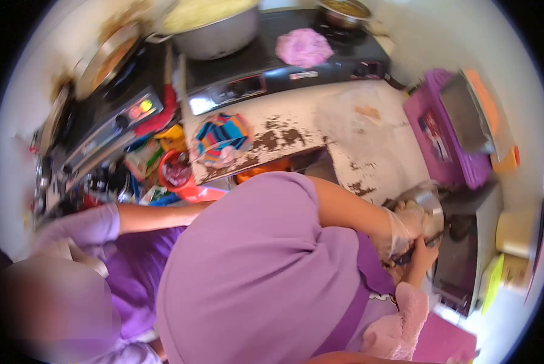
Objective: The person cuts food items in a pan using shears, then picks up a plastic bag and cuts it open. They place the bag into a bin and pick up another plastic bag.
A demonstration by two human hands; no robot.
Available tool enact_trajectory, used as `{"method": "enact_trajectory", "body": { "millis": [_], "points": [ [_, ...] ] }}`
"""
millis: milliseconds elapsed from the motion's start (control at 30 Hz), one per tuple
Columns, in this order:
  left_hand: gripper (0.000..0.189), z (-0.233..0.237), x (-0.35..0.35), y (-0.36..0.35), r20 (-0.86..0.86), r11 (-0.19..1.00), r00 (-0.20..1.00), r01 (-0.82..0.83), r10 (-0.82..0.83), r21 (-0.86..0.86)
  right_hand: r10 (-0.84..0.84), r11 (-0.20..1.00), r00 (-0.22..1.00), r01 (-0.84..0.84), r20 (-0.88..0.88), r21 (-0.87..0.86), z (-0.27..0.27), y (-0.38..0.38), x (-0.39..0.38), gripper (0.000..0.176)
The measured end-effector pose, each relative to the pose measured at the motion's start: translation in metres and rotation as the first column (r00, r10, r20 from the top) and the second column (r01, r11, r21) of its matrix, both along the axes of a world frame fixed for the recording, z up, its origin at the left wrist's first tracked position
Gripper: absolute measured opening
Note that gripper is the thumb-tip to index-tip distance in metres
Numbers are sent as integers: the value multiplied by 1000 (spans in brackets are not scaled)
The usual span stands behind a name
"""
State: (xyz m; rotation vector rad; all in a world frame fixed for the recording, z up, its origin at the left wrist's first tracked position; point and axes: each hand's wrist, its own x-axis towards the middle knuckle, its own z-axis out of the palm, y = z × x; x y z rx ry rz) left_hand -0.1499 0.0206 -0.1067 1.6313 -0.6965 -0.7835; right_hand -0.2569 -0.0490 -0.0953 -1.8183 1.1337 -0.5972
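My left hand (408, 219), in a clear plastic glove, reaches over a bowl-like container (431, 201) at the right edge of the worktop. Its fingers are bent around something pale, too blurred to make out. Just below it, my right hand (425, 258) is bare, with pink lacy cloth (399, 321) around the forearm. Its fingers close on the dark rim of the container, close to the gloved wrist. My light purple sleeve (241, 261) fills the middle of the view and hides part of the counter's front.
A stove (272, 67) carries a large pot (217, 33), a smaller pan (345, 13) and a pink cloth (304, 47). A striped cloth (223, 138) lies on the worn worktop (296, 100). A purple bin (439, 130) stands right, above a dark oven (460, 255). A co-worker (138, 273) stands left.
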Motion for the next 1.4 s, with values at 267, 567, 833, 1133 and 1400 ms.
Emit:
{"method": "enact_trajectory", "body": {
  "millis": [267,567,833,1133,1400],
  "points": [
    [23,5,30,-6,-624,837,562,424,-542,-346,-194,892,975,130,107,433,16,6,-6,7],
    [28,-24,31,-37,-827,845,399,510,-397,-159,-217,708,923,-76,318,702,-5,-14,-31,9],
    [41,5,11,-33,-927,824,45,476,-372,-307,-296,686,886,-62,356,725,9,-12,-43,9],
    [50,-13,19,-39,-798,653,-139,503,-586,-567,-308,721,858,-71,411,690,1,-17,-41,27],
    [49,5,16,-36,-863,791,-31,383,-505,-477,-293,779,834,-75,468,622,7,-20,-38,27]
  ]
}}
